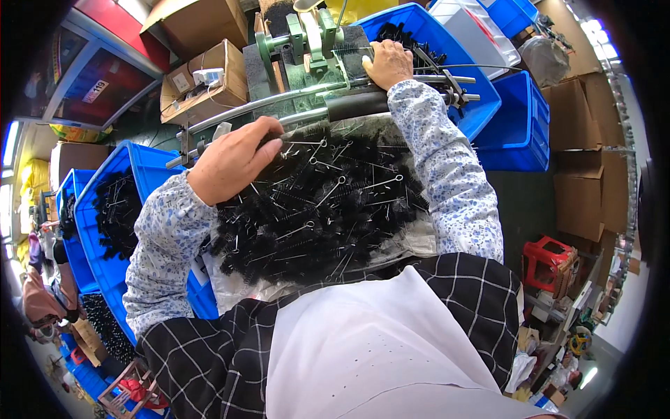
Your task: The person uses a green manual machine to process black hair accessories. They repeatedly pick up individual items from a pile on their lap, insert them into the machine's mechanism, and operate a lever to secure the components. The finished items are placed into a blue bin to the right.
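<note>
Leftmost, beyond your left elbow, a narrow blue crate (82,262) stands next to a larger blue crate (150,167) that holds black wire brushes (117,209). Further right, past that crate, a cardboard box (234,70) carries a small white object (208,77). Your left hand (234,157) is over the upper left edge of the main brush pile (328,209), its thumb and fingers curled with a narrow gap; a looped wire runs out just beside the thumb, but you cannot tell whether it is gripped. The pile spreads in front of your body on a pale sheet (419,241), bristles tangled, silvery wire loops pointing many ways. Above the pile, metal bars cross from side to side, one ending in a black sleeve (356,105), and behind them is a green machine (314,49). A single bristly brush (347,49) lies across the machine's right side, its end close to your right hand (391,64). That hand is bent with its fingers close together; you cannot tell whether it grips the brush. Beside it, a blue tub (464,70) holds more black brushes (392,33); next come a deep blue bin (513,115), a red stool (548,262) and cardboard cartons (579,199).
</note>
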Demonstrator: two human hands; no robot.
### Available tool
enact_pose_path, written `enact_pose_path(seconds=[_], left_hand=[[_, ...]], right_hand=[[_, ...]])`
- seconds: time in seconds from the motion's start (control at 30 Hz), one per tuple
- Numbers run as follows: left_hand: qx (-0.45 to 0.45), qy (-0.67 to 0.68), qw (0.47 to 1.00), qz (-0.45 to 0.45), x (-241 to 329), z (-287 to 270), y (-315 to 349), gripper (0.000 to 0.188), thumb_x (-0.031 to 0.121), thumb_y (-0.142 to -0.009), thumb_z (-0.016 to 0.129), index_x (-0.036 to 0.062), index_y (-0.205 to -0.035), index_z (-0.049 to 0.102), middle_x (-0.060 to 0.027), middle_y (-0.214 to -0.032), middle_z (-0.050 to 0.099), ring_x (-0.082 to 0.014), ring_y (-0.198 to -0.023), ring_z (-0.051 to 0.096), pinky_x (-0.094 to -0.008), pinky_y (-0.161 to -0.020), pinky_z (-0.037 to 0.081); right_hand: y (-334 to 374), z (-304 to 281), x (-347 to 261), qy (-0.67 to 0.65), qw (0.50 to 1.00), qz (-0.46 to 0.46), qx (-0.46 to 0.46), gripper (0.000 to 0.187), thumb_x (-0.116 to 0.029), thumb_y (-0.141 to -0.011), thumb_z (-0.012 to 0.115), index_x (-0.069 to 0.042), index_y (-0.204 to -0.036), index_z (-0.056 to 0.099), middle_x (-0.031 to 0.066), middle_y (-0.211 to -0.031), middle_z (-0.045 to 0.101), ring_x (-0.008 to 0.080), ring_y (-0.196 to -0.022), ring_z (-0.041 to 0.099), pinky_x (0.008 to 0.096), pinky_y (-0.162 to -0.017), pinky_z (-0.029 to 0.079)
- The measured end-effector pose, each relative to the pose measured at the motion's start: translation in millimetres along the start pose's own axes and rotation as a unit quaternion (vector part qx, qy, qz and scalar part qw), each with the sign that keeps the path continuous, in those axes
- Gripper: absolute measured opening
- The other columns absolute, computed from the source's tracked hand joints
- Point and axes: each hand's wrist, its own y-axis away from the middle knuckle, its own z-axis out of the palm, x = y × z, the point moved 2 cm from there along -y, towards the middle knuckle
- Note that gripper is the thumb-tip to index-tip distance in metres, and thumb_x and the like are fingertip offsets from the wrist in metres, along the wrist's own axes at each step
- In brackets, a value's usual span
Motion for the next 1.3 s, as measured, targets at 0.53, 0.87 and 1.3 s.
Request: enact_pose_path(seconds=[0.53, 0.87, 1.3], left_hand=[[0.004, 0.026, 0.999, -0.025, 6, -9, -4, 0.024, 0.021, -0.090, 0.048, 0.0058, -0.109, 0.043, -0.0130, -0.073, 0.053, -0.0263, -0.068, 0.054, -0.0334, -0.064, 0.041], [0.317, 0.127, 0.929, -0.140, -103, -45, 116, 0.030, 0.017, -0.094, 0.040, 0.0029, -0.121, 0.040, 0.0007, -0.073, 0.042, -0.0057, -0.060, 0.035, -0.0185, -0.054, 0.030], [0.509, 0.241, 0.777, -0.282, -125, 3, 236, 0.039, 0.030, -0.094, 0.043, 0.0047, -0.123, 0.037, -0.0017, -0.070, 0.046, -0.0087, -0.052, 0.040, -0.0209, -0.045, 0.032]], right_hand=[[2, 6, -67, -0.070, 0.995, -0.055, 0.044, 0.020, -0.025, -0.077, 0.054, -0.010, -0.086, 0.064, 0.0072, -0.087, 0.063, 0.0239, -0.090, 0.058, 0.0407, -0.078, 0.039], [-13, 6, 18, -0.080, 0.995, -0.048, -0.021, 0.023, -0.024, -0.079, 0.051, -0.012, -0.094, 0.064, 0.0082, -0.096, 0.062, 0.0249, -0.099, 0.055, 0.0421, -0.084, 0.041], [6, -70, 142, 0.006, 0.972, 0.012, 0.235, 0.021, -0.011, -0.082, 0.052, -0.018, -0.101, 0.056, 0.0070, -0.077, 0.063, 0.0243, -0.070, 0.064, 0.0365, -0.061, 0.053]])
